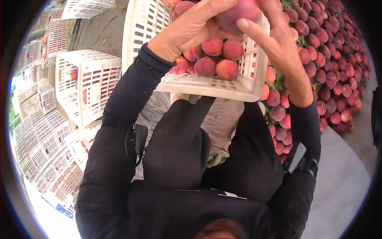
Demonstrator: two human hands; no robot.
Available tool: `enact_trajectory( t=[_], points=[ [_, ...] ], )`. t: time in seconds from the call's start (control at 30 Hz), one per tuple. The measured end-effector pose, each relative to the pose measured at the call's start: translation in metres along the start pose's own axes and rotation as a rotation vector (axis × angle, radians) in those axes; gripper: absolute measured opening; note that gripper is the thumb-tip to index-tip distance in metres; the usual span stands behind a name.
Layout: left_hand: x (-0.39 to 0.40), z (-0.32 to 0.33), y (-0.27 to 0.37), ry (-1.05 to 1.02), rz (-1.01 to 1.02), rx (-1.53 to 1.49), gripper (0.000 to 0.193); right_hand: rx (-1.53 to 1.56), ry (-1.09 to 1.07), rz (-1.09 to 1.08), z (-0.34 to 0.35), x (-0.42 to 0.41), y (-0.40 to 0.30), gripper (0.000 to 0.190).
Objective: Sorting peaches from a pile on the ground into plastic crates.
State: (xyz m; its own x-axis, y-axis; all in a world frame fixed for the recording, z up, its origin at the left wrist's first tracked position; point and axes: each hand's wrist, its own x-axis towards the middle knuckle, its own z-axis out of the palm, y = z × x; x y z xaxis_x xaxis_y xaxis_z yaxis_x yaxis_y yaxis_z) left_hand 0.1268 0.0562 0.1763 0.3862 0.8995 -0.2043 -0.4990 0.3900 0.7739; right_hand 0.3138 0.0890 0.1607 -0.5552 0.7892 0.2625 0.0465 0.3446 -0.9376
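Observation:
Both hands are raised over a white plastic crate at the top middle. A large red peach is between them. My left hand cups the peach from the left and below, its fingers partly cut off by the top edge. On the peach's right side is my right hand, with its thumb near the fruit and its fingers blurred; whether it grips cannot be told. Under the hands, several red and yellow peaches lie in the crate.
A large heap of peaches with green leaves spreads along the right. Another white crate holding peaches stands at the left, with many stacked crates beyond it. Grey sheeting covers the ground at the lower right.

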Motion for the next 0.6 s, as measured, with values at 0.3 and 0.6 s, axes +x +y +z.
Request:
enact_trajectory(
  t=[0.3, 0.6],
  points=[
    [0.017, -0.156, -0.053, 0.216, -0.132, 1.205, 0.075, -0.534, 0.153, -0.117, 0.003, -0.029, 0.05, 0.047],
    [0.016, -0.22, -0.102, 0.008, 0.038, 1.647, 0.061, -0.333, 0.469, 0.218, -0.026, -0.115, 0.071, 0.045]
  ],
)
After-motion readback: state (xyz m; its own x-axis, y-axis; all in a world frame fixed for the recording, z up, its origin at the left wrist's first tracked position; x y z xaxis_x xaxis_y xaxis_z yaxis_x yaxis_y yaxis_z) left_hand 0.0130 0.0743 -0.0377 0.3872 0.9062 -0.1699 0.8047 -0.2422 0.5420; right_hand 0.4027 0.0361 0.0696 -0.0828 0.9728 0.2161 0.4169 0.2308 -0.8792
